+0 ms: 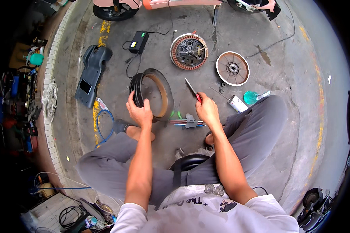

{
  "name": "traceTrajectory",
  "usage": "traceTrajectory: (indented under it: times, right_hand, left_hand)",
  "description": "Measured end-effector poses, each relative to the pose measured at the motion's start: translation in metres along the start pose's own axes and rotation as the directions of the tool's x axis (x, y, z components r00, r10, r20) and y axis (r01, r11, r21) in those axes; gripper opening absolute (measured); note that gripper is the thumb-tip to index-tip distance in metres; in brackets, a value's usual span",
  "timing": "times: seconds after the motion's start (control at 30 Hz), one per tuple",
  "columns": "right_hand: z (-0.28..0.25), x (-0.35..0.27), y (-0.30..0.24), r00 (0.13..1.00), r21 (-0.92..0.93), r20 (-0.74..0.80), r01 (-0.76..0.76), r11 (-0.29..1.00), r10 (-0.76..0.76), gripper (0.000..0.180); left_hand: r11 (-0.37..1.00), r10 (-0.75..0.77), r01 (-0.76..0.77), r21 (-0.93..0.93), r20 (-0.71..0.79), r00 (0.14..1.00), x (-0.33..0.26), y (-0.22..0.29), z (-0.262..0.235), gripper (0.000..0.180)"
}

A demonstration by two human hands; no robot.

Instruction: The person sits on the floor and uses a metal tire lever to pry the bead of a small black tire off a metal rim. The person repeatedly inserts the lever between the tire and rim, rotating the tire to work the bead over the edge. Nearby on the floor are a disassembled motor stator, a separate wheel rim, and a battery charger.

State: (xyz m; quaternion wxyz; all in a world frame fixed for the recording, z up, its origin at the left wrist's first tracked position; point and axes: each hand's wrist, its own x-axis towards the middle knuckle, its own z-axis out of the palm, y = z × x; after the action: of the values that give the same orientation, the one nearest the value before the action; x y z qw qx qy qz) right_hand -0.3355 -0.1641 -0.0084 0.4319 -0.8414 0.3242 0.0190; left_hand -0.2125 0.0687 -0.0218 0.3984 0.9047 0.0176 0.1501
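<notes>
My left hand (140,111) is closed on the near left side of a black tyre (167,99), its fingers on the grooved tread. The tyre stands on its edge, slightly tilted, its tan inner face showing. My right hand (207,108) is wrapped round the red handle of a knife (191,86). The blade points up and left, apart from the tyre. Beyond both hands lies a wheel-motor hub (189,51) with a ring of copper windings. To its right is a round metal cover (233,68) with a bearing in the middle.
A white can (237,103) and a teal bottle (251,97) are by my right knee. A plastic tray of thin rods (189,121) lies between my feet. Left are a charger (139,42), a dark plastic cover (92,75) and a blue hose (98,126). A pink scooter (175,4) stands ahead.
</notes>
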Motion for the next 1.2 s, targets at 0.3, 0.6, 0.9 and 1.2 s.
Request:
traceTrajectory:
  times: [0.3, 0.6, 0.9, 1.2]
  right_hand:
    - [0.015, 0.008, -0.013, 0.997, 0.151, 0.068, -0.055, 0.987, 0.045, 0.046]
    - [0.042, -0.005, -0.014, 0.971, 0.048, 0.24, -0.033, 0.998, 0.02, 0.053]
    - [0.061, -0.033, -0.035, 0.946, 0.014, 0.274, 0.176, 0.984, -0.173, 0.044]
    - [0.11, 0.0, -0.046, 0.924, -0.219, 0.323, 0.284, 0.934, -0.205, 0.042]
  left_hand:
    - [0.982, -0.103, 0.077, 0.17, 0.152, 0.983, 0.033, 0.021, -0.002, 0.096]
    - [0.936, -0.145, 0.099, 0.337, 0.116, 0.983, 0.084, 0.019, 0.01, 0.082]
    - [0.941, -0.191, 0.187, 0.281, -0.012, 0.982, 0.068, 0.028, 0.025, 0.067]
    - [0.967, -0.086, 0.069, 0.245, 0.059, 0.995, 0.054, 0.04, 0.03, 0.055]
